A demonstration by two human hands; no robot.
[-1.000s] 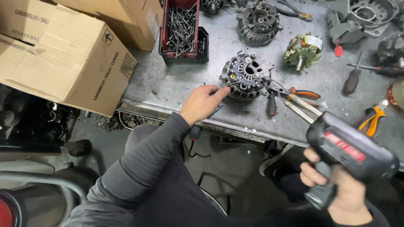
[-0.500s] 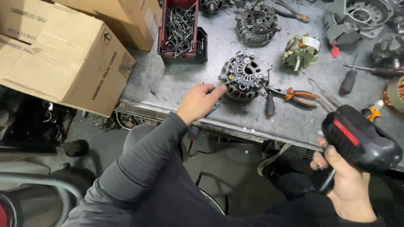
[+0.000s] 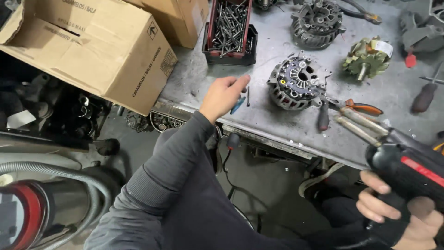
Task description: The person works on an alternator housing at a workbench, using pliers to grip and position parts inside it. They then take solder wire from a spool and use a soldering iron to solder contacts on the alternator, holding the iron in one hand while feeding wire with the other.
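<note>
We see the left hand has pulled back off the alternator since half a second ago; now it hovers over the bench edge, fingers loosely curled, holding nothing. The right hand stays wrapped around the black power driver, now nearer the bench. Its long axis runs lower right to upper left, nose toward the alternator. A thin bolt lies beside the left fingertips.

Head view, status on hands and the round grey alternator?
Left hand open beside loose bolt. Right hand grips black power tool. Round grey alternator untouched.
</note>
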